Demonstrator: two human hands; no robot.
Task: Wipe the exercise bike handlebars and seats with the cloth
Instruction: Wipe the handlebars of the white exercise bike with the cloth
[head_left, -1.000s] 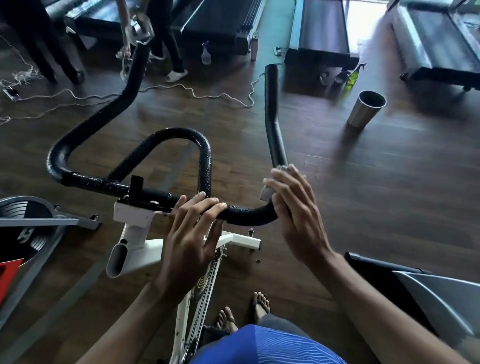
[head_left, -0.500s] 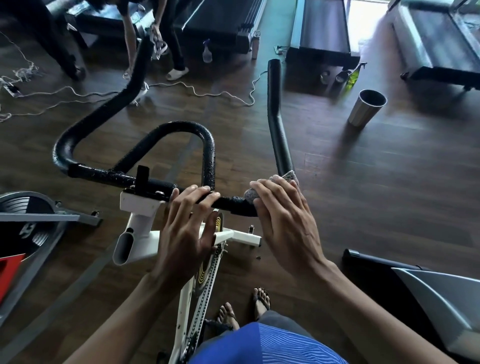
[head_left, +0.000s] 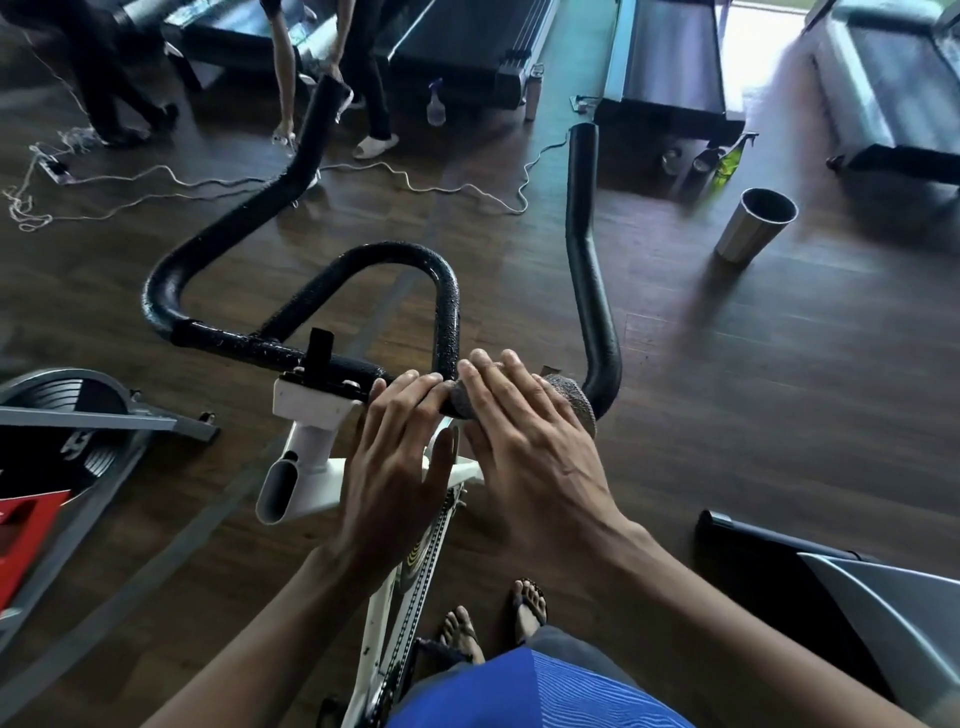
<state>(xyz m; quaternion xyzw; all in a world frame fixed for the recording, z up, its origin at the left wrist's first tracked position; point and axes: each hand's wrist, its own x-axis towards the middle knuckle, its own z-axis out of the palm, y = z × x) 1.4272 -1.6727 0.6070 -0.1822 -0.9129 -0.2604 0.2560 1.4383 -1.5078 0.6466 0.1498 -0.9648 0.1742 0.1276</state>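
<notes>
1. Off to the left, another bike's flywheel (head_left: 67, 410) is sitting on the floor (head_left: 727, 415), well apart from the work.
2. The black handlebars (head_left: 244, 340) are standing before the person. Droplets are clinging to the centre loop, and I take that to be the reason for wiping here.
3. The left hand (head_left: 395, 462) is gripping the crossbar just right of the white frame (head_left: 311, 410), its fingers curled over the top. It seems to be steadying the bars against the rubbing.
4. The grey cloth (head_left: 574, 402) is lying wrapped over the crossbar, between the loop and the right-hand bend. The palm is hiding most of it. Wrapping it this way is probably letting it reach round the tube rather than only the top.
5. The right hand (head_left: 535, 452) is bearing down on the cloth, fingers bent over both cloth and bar, just beside the left hand's fingertips.
6. Far right, a steel cup (head_left: 756, 228) is standing on the floor, well clear. The seat is not showing, so I judge that part is waiting.
</notes>
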